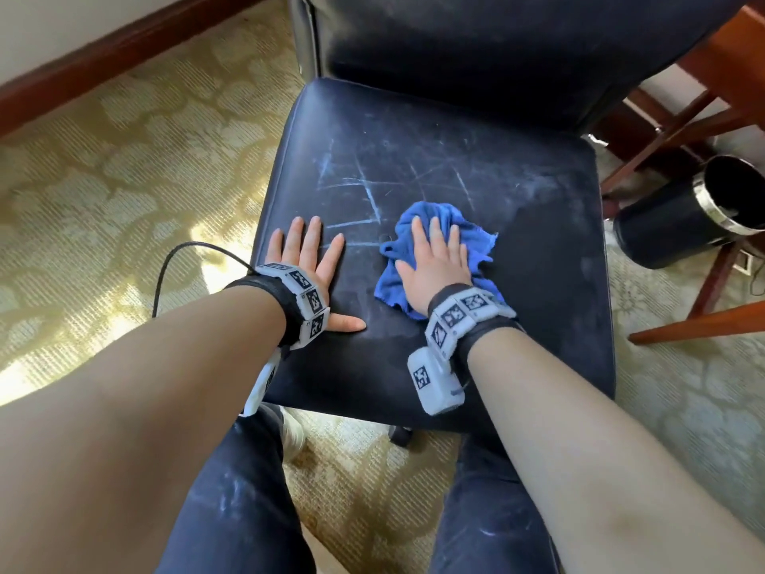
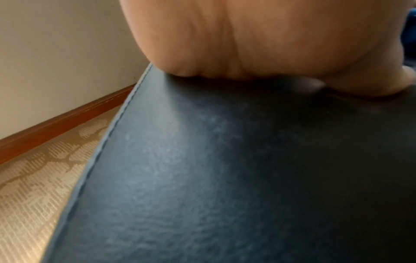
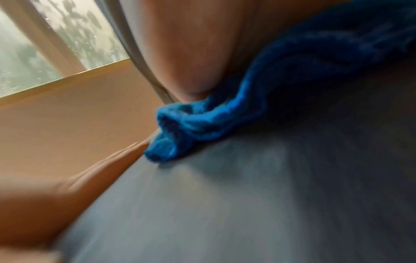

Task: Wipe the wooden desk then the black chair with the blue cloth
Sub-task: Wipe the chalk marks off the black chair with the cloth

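The black chair stands in front of me, its seat dusty and marked with pale scratch lines. The crumpled blue cloth lies on the middle of the seat under my right hand, which presses it flat with straight fingers. My left hand rests palm down on the seat's left side, fingers spread, holding nothing. In the left wrist view the palm sits on the seat near its stitched left edge. In the right wrist view the blue cloth bunches under my palm.
A black round bin with a metal rim stands on the floor right of the chair. Wooden desk legs rise at the right. Patterned beige carpet surrounds the chair, with a wooden skirting board at the left wall. My legs are at the seat's front edge.
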Demonstrator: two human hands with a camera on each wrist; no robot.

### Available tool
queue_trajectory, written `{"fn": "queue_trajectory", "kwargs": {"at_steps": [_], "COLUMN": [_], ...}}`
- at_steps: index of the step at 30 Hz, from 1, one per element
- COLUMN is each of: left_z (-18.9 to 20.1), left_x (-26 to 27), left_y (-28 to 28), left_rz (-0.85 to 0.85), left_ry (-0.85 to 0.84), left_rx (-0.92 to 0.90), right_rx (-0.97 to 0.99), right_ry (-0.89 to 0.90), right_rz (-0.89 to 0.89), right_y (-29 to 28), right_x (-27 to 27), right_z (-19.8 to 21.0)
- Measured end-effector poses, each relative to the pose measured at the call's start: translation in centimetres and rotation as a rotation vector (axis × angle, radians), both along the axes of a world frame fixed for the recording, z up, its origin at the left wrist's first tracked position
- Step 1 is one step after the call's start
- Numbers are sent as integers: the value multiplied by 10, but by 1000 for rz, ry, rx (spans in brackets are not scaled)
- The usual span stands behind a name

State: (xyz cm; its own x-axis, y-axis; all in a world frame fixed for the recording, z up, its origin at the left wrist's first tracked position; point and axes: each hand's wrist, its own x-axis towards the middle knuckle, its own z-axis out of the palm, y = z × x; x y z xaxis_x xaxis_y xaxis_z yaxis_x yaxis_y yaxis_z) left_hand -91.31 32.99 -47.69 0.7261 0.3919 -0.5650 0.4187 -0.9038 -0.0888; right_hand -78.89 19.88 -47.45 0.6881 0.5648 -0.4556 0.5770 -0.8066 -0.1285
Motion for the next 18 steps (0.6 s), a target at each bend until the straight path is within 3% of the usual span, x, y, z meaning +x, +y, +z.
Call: {"fn": "queue_trajectory", "kwargs": {"at_steps": [4,8,10,18], "left_z": [-1,-4,-6,-9], "left_x": [-2,-4,-5,-5], "left_y": [-7,-11,-12,-10], "left_rz": [25,44,48,47], "left_ry": [-5,-3,-4,-27], "left_rx": [-36,-53,-58,-69], "right_rx": [47,50,12,-9], "right_ry": [3,-90,-85,26], "right_rz": [17,-234,-259,145], "right_y": [7,-26,-41,-10], "right_x": [52,87,82,7], "right_z": [-2,3,6,3]}}
